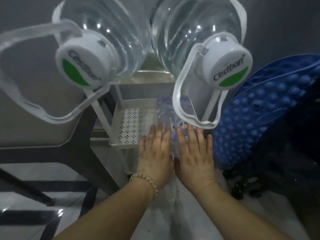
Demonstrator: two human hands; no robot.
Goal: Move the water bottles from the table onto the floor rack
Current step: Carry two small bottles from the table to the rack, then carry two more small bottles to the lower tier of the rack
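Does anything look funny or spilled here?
Nothing looks spilled or broken. The left jug and right jug lie on their sides on the rack, caps on, which looks deliberate. The left hand and right hand rest flat on a small bottle lying in the white tray.

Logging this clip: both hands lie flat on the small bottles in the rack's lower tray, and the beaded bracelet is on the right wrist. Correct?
Not quite. The head view shows the beaded bracelet on the left wrist. The left hand and right hand do lie flat on the small bottles in the lower tray.
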